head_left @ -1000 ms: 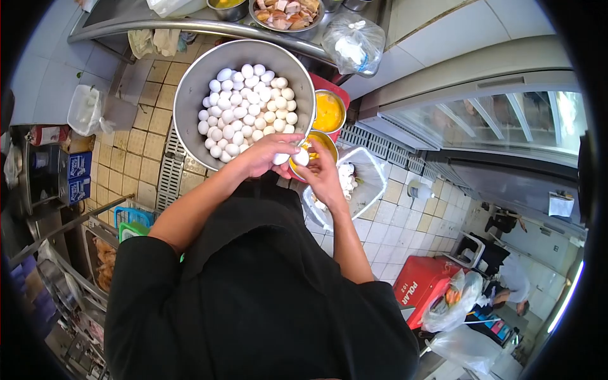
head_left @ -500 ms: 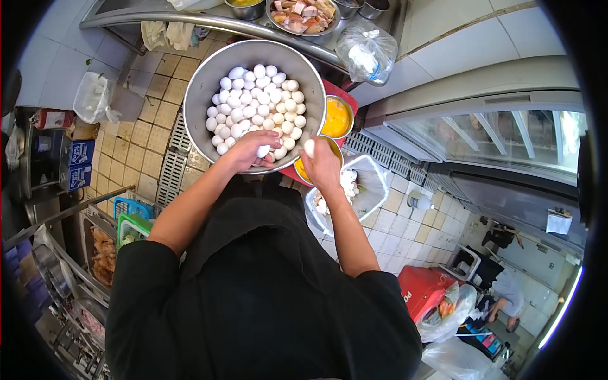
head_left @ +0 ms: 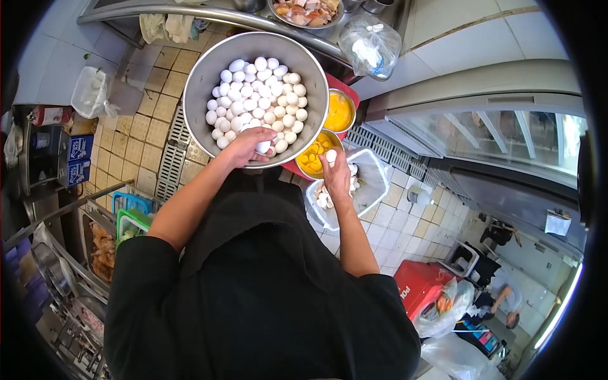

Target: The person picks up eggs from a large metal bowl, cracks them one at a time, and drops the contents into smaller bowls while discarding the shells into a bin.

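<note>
A large metal pot (head_left: 201,76) full of white eggs (head_left: 259,88) stands in front of me. My left hand (head_left: 248,147) is at the pot's near rim, its fingers curled round an egg (head_left: 263,147). To the right, my right hand (head_left: 337,174) holds a white egg or shell (head_left: 331,155) in its fingertips, at the near edge of a metal bowl with yolks (head_left: 311,156). A second bowl of yellow egg (head_left: 340,113) stands beyond it. Just right of my right hand is a lined bin (head_left: 373,185) with broken shells in it.
A counter edge (head_left: 253,24) runs beyond the pot, with a tray of cut meat (head_left: 307,11) and a plastic bag (head_left: 370,47). A glass-front fridge (head_left: 494,130) stands right. A red box (head_left: 421,288) and another person (head_left: 506,294) are at lower right. Baskets (head_left: 131,221) stand left.
My right hand has moved right and nearer to me, from the pot's rim to the bin side of the yolk bowl. My left hand stays at the rim with an egg.
</note>
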Demonstrator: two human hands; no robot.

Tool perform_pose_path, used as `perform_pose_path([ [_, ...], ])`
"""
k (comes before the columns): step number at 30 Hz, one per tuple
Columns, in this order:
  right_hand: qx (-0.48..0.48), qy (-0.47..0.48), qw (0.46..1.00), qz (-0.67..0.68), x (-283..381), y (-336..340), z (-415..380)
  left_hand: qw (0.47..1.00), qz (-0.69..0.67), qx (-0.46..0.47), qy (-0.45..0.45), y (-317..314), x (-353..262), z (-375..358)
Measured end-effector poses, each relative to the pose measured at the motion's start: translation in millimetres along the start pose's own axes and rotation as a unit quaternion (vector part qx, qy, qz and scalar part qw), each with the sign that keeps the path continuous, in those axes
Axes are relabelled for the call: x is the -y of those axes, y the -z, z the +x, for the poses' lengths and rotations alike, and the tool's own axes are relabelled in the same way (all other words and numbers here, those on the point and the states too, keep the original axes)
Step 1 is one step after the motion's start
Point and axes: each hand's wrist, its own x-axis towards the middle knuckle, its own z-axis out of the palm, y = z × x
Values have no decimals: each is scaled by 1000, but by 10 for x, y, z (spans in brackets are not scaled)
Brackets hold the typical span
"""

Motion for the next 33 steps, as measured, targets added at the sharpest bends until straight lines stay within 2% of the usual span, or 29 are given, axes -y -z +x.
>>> perform_pose_path([
  [4, 1, -5, 999, -34, 38, 38, -26, 1000, 21, 10, 5, -29, 19, 14],
  [13, -55, 23, 998, -4, 361, 313, -47, 999, 34, 0, 8, -55, 48, 122],
  [16, -85, -28, 996, 20, 322, 507, -209, 1000, -14, -16, -14, -91, 57, 129],
  [18, -115, -72, 991, -9, 68, 543, -377, 996, -72, 1, -46, -91, 90, 158],
  [20, -57, -115, 989, -68, -307, 549, -531, 991, -115, 23, -68, -128, 76, 128],
  [23, -98, -18, 973, -206, -567, 483, -611, 982, -148, 83, -86, -285, -49, 53],
  [25, -51, -53, 997, 16, -180, 467, -357, 989, -74, 83, -99, -507, -155, -27],
  [26, -29, -72, 989, 127, 119, 471, -216, 990, -35, 86, -103, -635, -191, -48],
  [28, 64, -49, 955, 284, 683, 478, -11, 986, 60, 92, -127, -809, -207, 28],
  [30, 40, 33, 980, 194, 770, 297, 154, 966, 186, 89, -159, -916, -194, 101],
  [31, 30, 75, 986, 148, 790, 252, 215, 967, 185, 75, -159, -912, -202, 107],
  [33, 8, 75, 989, 126, 814, 229, 295, 969, 182, 43, -161, -874, -226, 121],
])
